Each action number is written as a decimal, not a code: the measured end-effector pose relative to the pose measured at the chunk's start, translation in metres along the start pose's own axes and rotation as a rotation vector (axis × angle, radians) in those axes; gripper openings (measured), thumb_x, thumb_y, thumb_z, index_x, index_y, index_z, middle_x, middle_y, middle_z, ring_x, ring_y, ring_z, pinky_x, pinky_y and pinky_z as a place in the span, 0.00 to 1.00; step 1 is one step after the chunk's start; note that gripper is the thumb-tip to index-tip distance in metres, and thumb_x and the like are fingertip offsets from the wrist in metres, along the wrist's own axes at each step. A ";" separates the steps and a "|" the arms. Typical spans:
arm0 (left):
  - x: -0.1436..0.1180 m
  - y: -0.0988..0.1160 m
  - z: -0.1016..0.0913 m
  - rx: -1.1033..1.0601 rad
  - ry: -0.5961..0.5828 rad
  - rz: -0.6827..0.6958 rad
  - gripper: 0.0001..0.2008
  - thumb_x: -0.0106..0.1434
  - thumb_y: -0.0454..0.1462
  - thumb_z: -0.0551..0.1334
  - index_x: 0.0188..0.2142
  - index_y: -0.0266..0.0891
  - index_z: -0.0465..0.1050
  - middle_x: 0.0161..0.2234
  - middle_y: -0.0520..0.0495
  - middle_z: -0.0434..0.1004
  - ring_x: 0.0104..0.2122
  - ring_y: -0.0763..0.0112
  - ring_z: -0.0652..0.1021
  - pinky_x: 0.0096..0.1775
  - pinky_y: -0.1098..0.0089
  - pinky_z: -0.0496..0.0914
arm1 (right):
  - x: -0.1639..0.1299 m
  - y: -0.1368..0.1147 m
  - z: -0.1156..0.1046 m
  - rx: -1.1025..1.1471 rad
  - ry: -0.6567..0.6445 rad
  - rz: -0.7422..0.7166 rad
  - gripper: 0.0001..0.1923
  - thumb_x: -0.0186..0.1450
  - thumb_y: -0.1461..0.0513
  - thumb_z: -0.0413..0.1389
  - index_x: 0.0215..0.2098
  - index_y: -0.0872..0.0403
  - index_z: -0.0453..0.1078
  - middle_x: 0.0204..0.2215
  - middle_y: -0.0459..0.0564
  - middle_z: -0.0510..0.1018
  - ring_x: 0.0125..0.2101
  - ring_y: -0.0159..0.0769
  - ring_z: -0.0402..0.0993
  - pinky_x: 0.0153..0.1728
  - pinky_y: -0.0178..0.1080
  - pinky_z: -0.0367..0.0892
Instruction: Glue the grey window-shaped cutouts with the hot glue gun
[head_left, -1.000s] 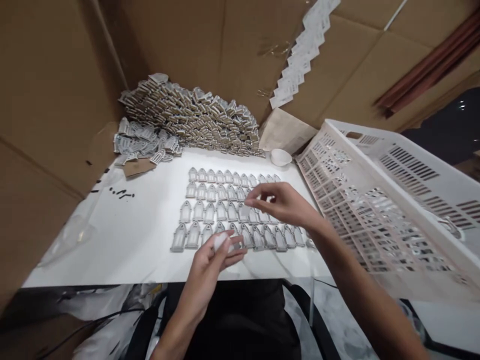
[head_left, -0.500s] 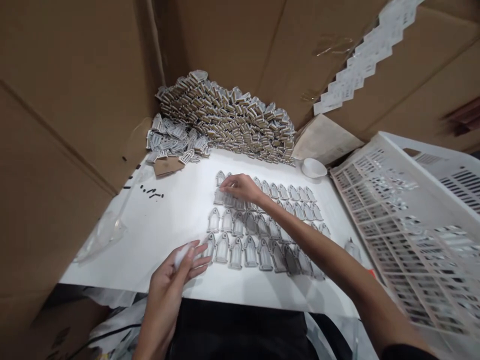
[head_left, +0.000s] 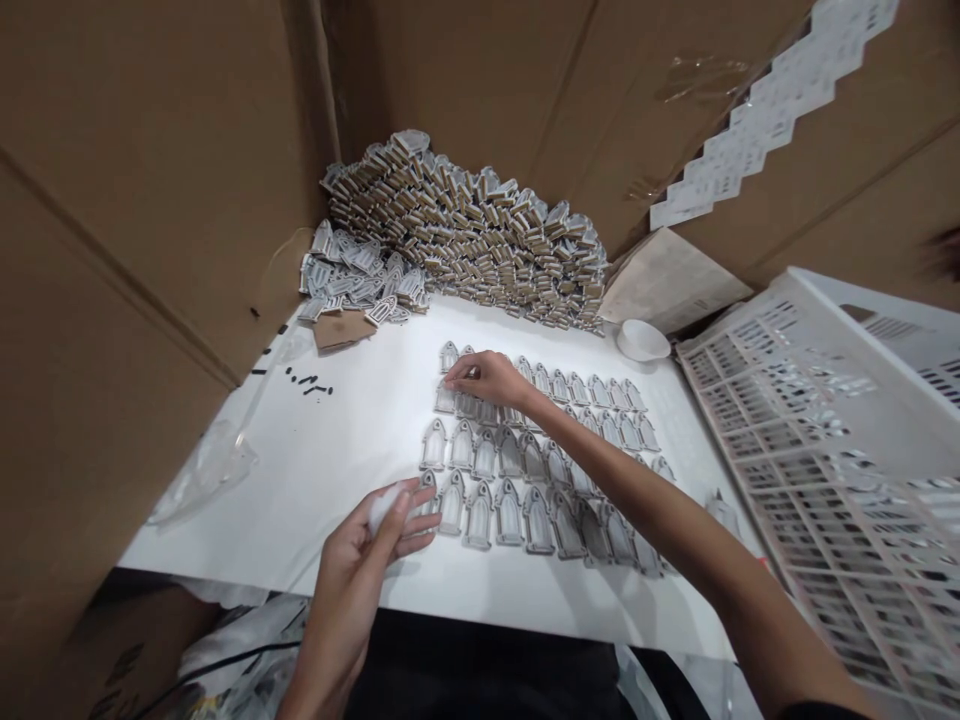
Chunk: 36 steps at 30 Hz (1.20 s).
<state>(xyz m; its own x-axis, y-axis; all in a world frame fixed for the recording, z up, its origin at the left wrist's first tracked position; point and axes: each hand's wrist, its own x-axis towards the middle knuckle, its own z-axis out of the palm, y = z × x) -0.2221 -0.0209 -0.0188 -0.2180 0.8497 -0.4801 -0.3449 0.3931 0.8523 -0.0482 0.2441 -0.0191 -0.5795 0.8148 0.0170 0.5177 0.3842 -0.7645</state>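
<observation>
My left hand [head_left: 382, 540] is at the front of the white table, its thumb pressing a small smooth white object [head_left: 384, 508] against the palm. What kind of object it is I cannot make out; the other fingers stretch toward the nearest row. Farther back, my right hand [head_left: 487, 382] is over the left end of the second row from the back. Its thumb and fingertips are pinched at a grey arch-shaped piece [head_left: 444, 400]; anything tiny between them is hidden. Several rows of such pieces [head_left: 478, 515] lie flat on the table, partly covered by my right forearm.
Against the cardboard wall rises a big pile of similar pieces [head_left: 480, 230], with a looser heap [head_left: 352, 265] at its left. A white bowl [head_left: 643, 341] and a white slatted crate [head_left: 810, 450] stand right. Small black bits [head_left: 309, 380] and a clear plastic bag [head_left: 214, 465] lie left.
The whole view has shifted slightly, so most things appear a little farther right. My right hand stays at the same arch-shaped piece, and the left still holds the white object.
</observation>
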 end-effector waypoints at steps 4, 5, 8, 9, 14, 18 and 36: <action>0.001 0.006 0.009 0.016 -0.024 0.008 0.30 0.67 0.55 0.71 0.58 0.37 0.78 0.55 0.37 0.87 0.50 0.51 0.88 0.51 0.61 0.83 | 0.002 -0.001 -0.006 0.013 0.002 0.007 0.04 0.64 0.62 0.71 0.38 0.53 0.85 0.31 0.47 0.87 0.32 0.35 0.80 0.36 0.35 0.68; 0.001 0.007 0.011 0.017 -0.031 0.013 0.30 0.67 0.55 0.71 0.58 0.37 0.79 0.55 0.37 0.87 0.50 0.51 0.88 0.51 0.61 0.83 | 0.001 -0.004 -0.010 0.019 0.003 0.006 0.06 0.65 0.61 0.71 0.40 0.54 0.85 0.33 0.48 0.87 0.32 0.35 0.79 0.36 0.35 0.68; 0.000 0.009 0.019 0.022 -0.055 0.014 0.30 0.67 0.56 0.70 0.58 0.38 0.79 0.55 0.38 0.87 0.50 0.51 0.88 0.50 0.62 0.84 | -0.016 -0.024 -0.023 0.055 -0.076 -0.032 0.12 0.70 0.57 0.67 0.48 0.55 0.84 0.37 0.49 0.87 0.31 0.33 0.78 0.34 0.35 0.68; 0.000 0.008 0.021 0.025 -0.061 0.013 0.30 0.67 0.57 0.70 0.58 0.39 0.80 0.55 0.38 0.87 0.50 0.51 0.88 0.49 0.62 0.84 | -0.026 -0.034 -0.026 0.072 -0.139 -0.057 0.13 0.71 0.55 0.67 0.49 0.54 0.84 0.39 0.49 0.88 0.32 0.33 0.79 0.34 0.35 0.69; 0.002 0.002 0.036 0.024 -0.121 0.035 0.27 0.66 0.56 0.71 0.55 0.40 0.82 0.53 0.41 0.89 0.46 0.53 0.89 0.47 0.64 0.84 | -0.085 -0.079 -0.030 0.173 -0.454 -0.147 0.09 0.71 0.55 0.67 0.47 0.49 0.85 0.43 0.46 0.89 0.39 0.35 0.83 0.39 0.35 0.73; 0.007 -0.004 0.051 -0.018 -0.199 0.031 0.27 0.66 0.55 0.73 0.56 0.40 0.82 0.50 0.43 0.89 0.46 0.53 0.89 0.47 0.64 0.84 | -0.111 -0.082 -0.030 0.192 -0.375 -0.049 0.09 0.70 0.54 0.68 0.40 0.50 0.85 0.34 0.45 0.87 0.31 0.32 0.79 0.35 0.34 0.70; 0.006 -0.006 0.010 -0.150 -0.029 -0.070 0.31 0.62 0.58 0.74 0.55 0.40 0.81 0.54 0.38 0.88 0.49 0.47 0.88 0.52 0.60 0.82 | -0.067 -0.035 -0.005 -0.059 -0.290 0.055 0.07 0.79 0.54 0.51 0.45 0.47 0.63 0.71 0.56 0.72 0.54 0.55 0.81 0.55 0.56 0.71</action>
<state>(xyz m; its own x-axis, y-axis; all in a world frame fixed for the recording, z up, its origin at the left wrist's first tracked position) -0.2122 -0.0147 -0.0248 -0.1627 0.8330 -0.5288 -0.4916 0.3962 0.7755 -0.0240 0.1783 0.0098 -0.7008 0.6802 -0.2152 0.5841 0.3739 -0.7204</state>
